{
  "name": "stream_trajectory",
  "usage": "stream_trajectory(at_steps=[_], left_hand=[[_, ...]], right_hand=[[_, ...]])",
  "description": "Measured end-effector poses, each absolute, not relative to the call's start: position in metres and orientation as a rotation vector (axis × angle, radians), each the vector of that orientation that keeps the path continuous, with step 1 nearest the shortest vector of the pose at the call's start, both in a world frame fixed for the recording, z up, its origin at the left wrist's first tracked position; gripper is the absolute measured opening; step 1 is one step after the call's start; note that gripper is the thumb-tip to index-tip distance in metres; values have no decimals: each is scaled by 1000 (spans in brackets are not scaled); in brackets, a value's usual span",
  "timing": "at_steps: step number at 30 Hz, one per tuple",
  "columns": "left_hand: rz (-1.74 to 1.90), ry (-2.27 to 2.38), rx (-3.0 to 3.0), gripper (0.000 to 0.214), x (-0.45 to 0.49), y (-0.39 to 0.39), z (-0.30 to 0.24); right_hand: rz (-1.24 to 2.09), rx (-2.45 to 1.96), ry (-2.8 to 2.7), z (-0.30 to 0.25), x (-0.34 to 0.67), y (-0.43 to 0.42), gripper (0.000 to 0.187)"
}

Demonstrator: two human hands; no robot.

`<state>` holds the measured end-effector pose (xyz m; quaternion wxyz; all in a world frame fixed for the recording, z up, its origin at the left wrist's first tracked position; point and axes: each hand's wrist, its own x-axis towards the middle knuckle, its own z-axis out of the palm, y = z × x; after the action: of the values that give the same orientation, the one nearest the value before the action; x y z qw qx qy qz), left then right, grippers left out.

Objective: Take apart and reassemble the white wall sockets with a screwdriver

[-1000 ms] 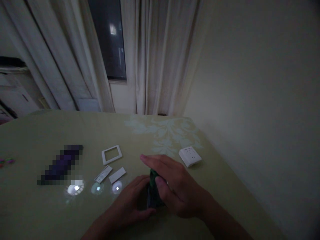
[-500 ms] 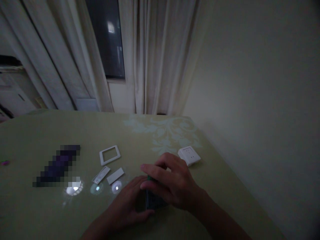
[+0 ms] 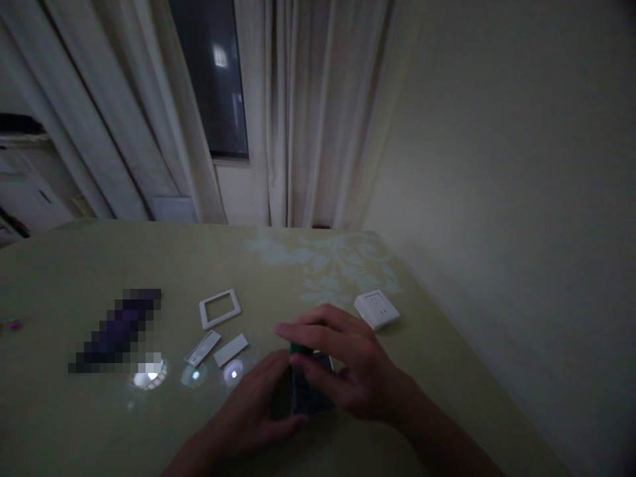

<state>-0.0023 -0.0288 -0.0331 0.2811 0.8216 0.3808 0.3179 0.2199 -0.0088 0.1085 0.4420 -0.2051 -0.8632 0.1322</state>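
Observation:
A dark, roughly square box-like piece [image 3: 311, 391] rests on the table in front of me, partly covered by my hands. My left hand [image 3: 253, 404] is curved around its left side, thumb at the near corner and fingers at the far one, closed on it. Over the piece arches my right hand [image 3: 342, 358], its fingers and thumb closed on a small green object [image 3: 301, 348]. Most of that object is hidden by the fingers, so its kind cannot be made out.
Left of my hands lie a white rectangular frame [image 3: 220, 309] and two small white strips, one hollow [image 3: 203, 348] and one flat [image 3: 231, 350]. A white wall socket [image 3: 376, 309] sits to the right. Farther left is a blurred dark purple object [image 3: 116, 331]. A wall borders the table's right.
My right hand has shifted slightly, and more of the green object and the dark piece shows beneath it. My left hand keeps its hold.

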Motion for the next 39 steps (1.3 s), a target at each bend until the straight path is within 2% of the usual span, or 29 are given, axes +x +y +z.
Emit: stream_trajectory(at_steps=[3,7,12,16,20,24,28,32,36,39], left_hand=[[817,995,2193,58,-1,-29,-33],[802,984,2157,63,0,-29,-32],[829,997,2158,68,-1,-30,-29],[830,1001,2153,73,-1,-29,-29],[798,1003,2128,61,-1,-29,-29],[787,1023,2131,68,-2,-30,-34],[793,1035,2138,70,-3,-29,-37],[774,982,2094,68,-1,-28,-33],[810,1002,2134,67,-1,-28,-33],[800,989,2121,62,-2,-28,-35]], right_hand=[[181,-578,-2102,110,221,-9,37],[438,-507,-2234,115,224,-10,46],[180,-551,-2169,112,224,-10,35],[351,-505,-2255,112,224,-12,41],[159,-561,-2163,112,223,-12,36],[299,-505,-2264,112,222,-11,42],[104,-554,-2157,111,223,-11,34],[368,-535,-2274,113,225,-11,46],[169,-570,-2195,112,224,-11,35],[315,-580,-2261,115,222,-11,50]])
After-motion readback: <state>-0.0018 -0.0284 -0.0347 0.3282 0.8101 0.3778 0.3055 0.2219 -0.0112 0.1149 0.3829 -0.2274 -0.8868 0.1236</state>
